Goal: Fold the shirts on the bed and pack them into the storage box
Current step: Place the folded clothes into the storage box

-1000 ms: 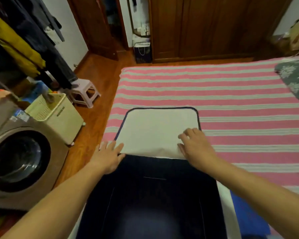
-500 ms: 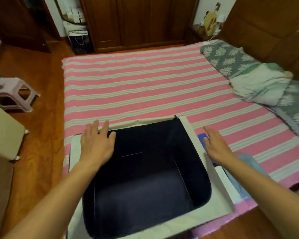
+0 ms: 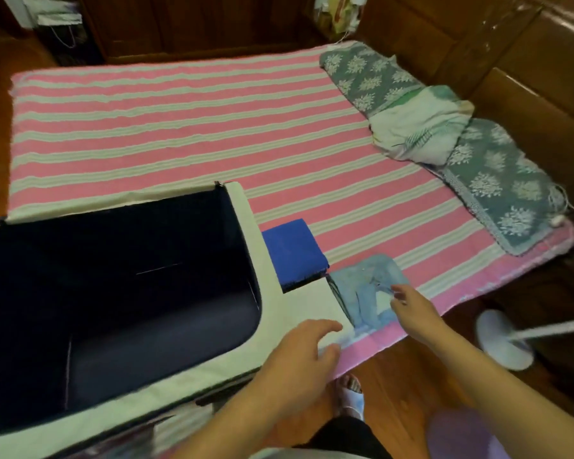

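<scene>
The storage box [image 3: 246, 220] stands open on the striped bed, white-walled with a dark, empty inside. Right of it lie folded shirts side by side: a blue one [image 3: 292, 250], a white one [image 3: 312, 303] and a light blue printed one [image 3: 368, 286]. My left hand [image 3: 307, 356] hovers over the near edge of the white shirt, fingers loosely curved and holding nothing. My right hand [image 3: 411, 308] reaches onto the light blue shirt; its fingertips touch the cloth.
The pink-and-white striped bed [image 3: 179, 127] stretches beyond. Grey floral pillows [image 3: 497, 187] and a crumpled pale cloth [image 3: 418, 127] lie at the right. A white fan base [image 3: 501, 339] stands on the wooden floor by my foot [image 3: 350, 395].
The view has swung right. Both hands have left the box rim and moved right and nearer, to the folded shirts beside the box.
</scene>
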`<state>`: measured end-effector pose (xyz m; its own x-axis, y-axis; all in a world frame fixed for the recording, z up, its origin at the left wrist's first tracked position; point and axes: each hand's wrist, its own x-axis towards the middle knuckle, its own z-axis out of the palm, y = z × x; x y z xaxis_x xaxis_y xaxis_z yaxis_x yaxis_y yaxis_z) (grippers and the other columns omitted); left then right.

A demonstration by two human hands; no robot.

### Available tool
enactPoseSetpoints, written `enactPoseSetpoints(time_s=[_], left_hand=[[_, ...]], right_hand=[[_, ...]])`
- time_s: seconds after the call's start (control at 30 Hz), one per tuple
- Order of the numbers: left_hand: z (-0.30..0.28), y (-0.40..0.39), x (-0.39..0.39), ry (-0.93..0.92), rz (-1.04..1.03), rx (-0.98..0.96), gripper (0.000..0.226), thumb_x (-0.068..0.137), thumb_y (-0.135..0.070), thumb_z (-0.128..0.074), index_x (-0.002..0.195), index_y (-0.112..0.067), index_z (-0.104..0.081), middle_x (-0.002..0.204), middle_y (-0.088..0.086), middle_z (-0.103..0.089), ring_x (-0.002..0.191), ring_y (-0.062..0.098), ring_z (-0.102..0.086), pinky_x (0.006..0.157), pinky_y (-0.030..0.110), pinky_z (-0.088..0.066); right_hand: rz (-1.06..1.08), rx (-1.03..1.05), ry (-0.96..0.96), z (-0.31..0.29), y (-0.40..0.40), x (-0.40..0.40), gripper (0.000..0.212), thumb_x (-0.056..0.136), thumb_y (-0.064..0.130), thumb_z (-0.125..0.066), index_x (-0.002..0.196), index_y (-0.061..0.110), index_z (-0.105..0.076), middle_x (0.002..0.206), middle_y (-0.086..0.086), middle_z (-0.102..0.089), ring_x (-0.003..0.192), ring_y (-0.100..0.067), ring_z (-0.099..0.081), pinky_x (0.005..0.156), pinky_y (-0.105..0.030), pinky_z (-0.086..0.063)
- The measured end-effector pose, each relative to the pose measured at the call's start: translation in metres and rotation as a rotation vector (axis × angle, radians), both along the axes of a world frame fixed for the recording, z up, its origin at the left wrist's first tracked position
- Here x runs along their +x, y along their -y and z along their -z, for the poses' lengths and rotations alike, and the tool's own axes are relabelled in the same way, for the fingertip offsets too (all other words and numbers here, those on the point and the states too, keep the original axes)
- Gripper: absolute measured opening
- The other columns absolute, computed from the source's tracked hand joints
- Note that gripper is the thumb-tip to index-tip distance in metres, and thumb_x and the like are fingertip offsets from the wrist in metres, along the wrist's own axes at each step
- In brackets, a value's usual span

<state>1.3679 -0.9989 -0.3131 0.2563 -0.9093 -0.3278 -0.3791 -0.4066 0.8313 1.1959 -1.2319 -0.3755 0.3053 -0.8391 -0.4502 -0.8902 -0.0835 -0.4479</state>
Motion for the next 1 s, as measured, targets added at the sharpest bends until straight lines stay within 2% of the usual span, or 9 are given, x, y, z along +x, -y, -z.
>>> enactPoseSetpoints(time_s=[0.17,0.27,0.33,0.4,0.47,0.57,0.67,0.83,1.0], left_hand=[[0.095,0.042,-0.072,0.017,-0.290,0.252,0.057,0.105,-0.041,-0.048,0.157,-0.033,-0.026,0.162,-0.007,-0.024,0.147,0.012,-0.031,0.118,0.027,-0.027],[0.120,0.049,-0.104,-0.016,-0.480,0.434,0.064,0.105,-0.049,-0.041,0.159,-0.042,-0.007,0.169,-0.004,0.002,0.153,0.022,-0.019,0.120,0.038,-0.026],[0.138,0.063,-0.108,0.000,-0.582,0.443,0.064,0.105,-0.051,-0.038,0.156,-0.050,0.000,0.169,0.000,0.011,0.156,0.028,-0.010,0.122,0.043,-0.021],[0.169,0.077,-0.098,0.040,-0.678,0.410,0.063,0.105,-0.048,-0.039,0.154,-0.054,0.001,0.169,0.006,0.012,0.156,0.031,-0.007,0.123,0.042,-0.018],[0.211,0.089,-0.080,0.099,-0.710,0.398,0.063,0.105,-0.048,-0.040,0.157,-0.049,-0.003,0.169,0.013,0.008,0.155,0.034,-0.013,0.122,0.038,-0.020],[0.273,0.099,-0.061,0.176,-0.698,0.397,0.065,0.102,-0.056,-0.034,0.159,-0.045,-0.003,0.166,0.020,-0.004,0.153,0.036,-0.018,0.122,0.035,-0.017],[0.307,0.098,-0.051,0.212,-0.677,0.385,0.068,0.101,-0.059,-0.034,0.157,-0.050,0.004,0.166,0.019,-0.004,0.153,0.034,-0.014,0.122,0.036,-0.018],[0.328,0.090,-0.052,0.188,-0.672,0.286,0.069,0.094,-0.072,-0.034,0.139,-0.073,0.018,0.168,0.009,0.004,0.155,0.030,-0.012,0.121,0.039,-0.022],[0.328,0.091,-0.055,0.049,-0.760,0.171,0.077,0.100,-0.045,-0.054,0.137,-0.079,0.005,0.166,-0.003,-0.003,0.150,0.017,-0.020,0.112,0.028,-0.024]], right_hand=[[-0.282,0.192,0.003,0.062,0.022,-0.029,0.049,0.103,0.023,-0.050,0.151,0.021,-0.039,0.147,-0.005,-0.047,0.127,-0.025,-0.052,0.101,-0.037,-0.044],[-0.447,0.288,0.078,0.072,0.013,-0.043,0.049,0.104,0.018,-0.048,0.149,0.030,-0.035,0.138,0.006,-0.041,0.126,-0.017,-0.047,0.099,-0.026,-0.038],[-0.578,0.291,0.105,0.092,0.022,-0.036,0.054,0.104,0.021,-0.048,0.148,0.040,-0.025,0.151,0.000,-0.034,0.141,-0.021,-0.036,0.109,-0.028,-0.032],[-0.684,0.261,0.110,0.124,0.029,-0.017,0.059,0.103,0.043,-0.044,0.151,0.049,-0.010,0.164,-0.002,-0.014,0.152,-0.025,-0.018,0.120,-0.037,-0.022],[-0.708,0.233,0.127,0.165,0.037,0.007,0.064,0.099,0.059,-0.037,0.149,0.057,0.003,0.168,-0.004,0.003,0.154,-0.029,-0.009,0.123,-0.045,-0.018],[-0.708,0.242,0.137,0.221,0.047,0.035,0.069,0.100,0.058,-0.042,0.150,0.057,0.006,0.167,-0.007,0.015,0.155,-0.030,0.000,0.124,-0.047,-0.015],[-0.694,0.282,0.221,0.253,0.049,0.037,0.072,0.100,0.055,-0.045,0.144,0.062,0.012,0.167,-0.002,0.018,0.155,-0.020,0.011,0.125,-0.043,-0.007],[-0.679,0.347,0.344,0.275,0.043,0.030,0.078,0.099,0.054,-0.050,0.147,0.064,0.011,0.166,0.014,0.014,0.154,-0.008,0.007,0.120,-0.035,-0.008],[-0.628,0.414,0.400,0.273,0.042,0.033,0.080,0.098,0.046,-0.056,0.147,0.067,0.004,0.166,0.014,-0.006,0.151,-0.011,-0.014,0.120,-0.037,-0.022]])
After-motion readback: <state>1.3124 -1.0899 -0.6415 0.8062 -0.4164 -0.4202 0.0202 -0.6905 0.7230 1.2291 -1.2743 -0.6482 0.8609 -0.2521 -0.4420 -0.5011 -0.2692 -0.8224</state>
